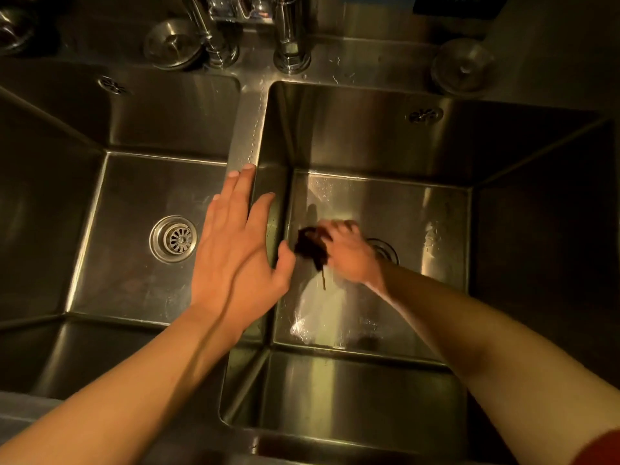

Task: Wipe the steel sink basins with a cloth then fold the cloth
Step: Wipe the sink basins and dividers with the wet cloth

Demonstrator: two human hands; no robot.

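**Dark cloth pressed to the floor of the right basin**

A double steel sink is seen from above. The right hand (349,253) is lowered into the right basin (436,209), and a small, dark, bunched cloth (312,248) is gripped in its curled fingers (342,226) and held against the basin floor. The cloth lies at the 9 o'clock side of the hand, near the basin's left wall, and a thin strand hangs from it toward 6 o'clock. The hand is slightly blurred. The right drain (384,250) is partly covered by the wrist, just at the hand's 3 o'clock. A wet, bright streak (318,310) is seen on the floor at 6 o'clock of the cloth.

The left hand (235,260) is laid flat over the divider (246,129) between the two basins, with its fingers (243,182) straight, spread wide and holding nothing; the fingertips point toward 12 o'clock and the thumb reaches over the right basin's edge, close to the cloth.

The left basin (127,263) is seen at 9 o'clock of the left hand, with its round drain strainer (173,238) in the middle of the floor. At 12 o'clock, on the back ledge, two tap bases (291,58) are stood just behind the divider, with a round steel plug (172,45) at their 9 o'clock and another round lid (463,67) toward 2 o'clock of the frame. An overflow grille (424,115) is set in the right basin's back wall.
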